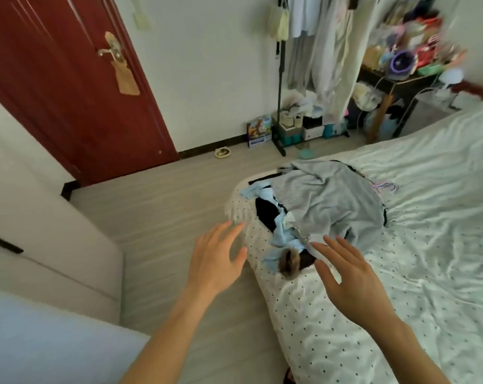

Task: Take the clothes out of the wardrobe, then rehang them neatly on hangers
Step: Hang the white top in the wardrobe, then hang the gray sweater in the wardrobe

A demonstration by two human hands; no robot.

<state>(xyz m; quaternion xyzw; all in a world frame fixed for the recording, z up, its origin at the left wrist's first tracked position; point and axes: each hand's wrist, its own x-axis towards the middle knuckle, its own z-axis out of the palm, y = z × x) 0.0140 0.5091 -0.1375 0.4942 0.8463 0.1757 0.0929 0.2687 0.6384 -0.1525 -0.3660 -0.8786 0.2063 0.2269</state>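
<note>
1. White cabinet point(49, 217), lower left: flat panels, one dark handle. I cannot tell if this is the wardrobe.
2. Red door point(68, 87), upper left: closed.
3. Left hand point(215, 261), lower centre: wide, fingers spread, holding nothing. It hovers over the floor at the bed's edge.
4. Clothes point(331, 206), centre: a loose heap on the bed, with grey on top and pale blue and black beneath. I see no clear hanger among them.
5. Right hand point(345, 275), right of centre: wide, holding nothing, fingertips just beside the near end of the heap.
6. Rack point(318, 51), upper centre-right: pale garments hang on it.
7. Bench point(395, 81), upper right: crowded with small items, too blurred to list.
8. Bed point(428, 245), right: dotted cover, rumpled.

Status, my judgement: the taking-out looks done, at least for this heap. Rehanging is not yet started here, so every piece in the heap is left to do.
</note>
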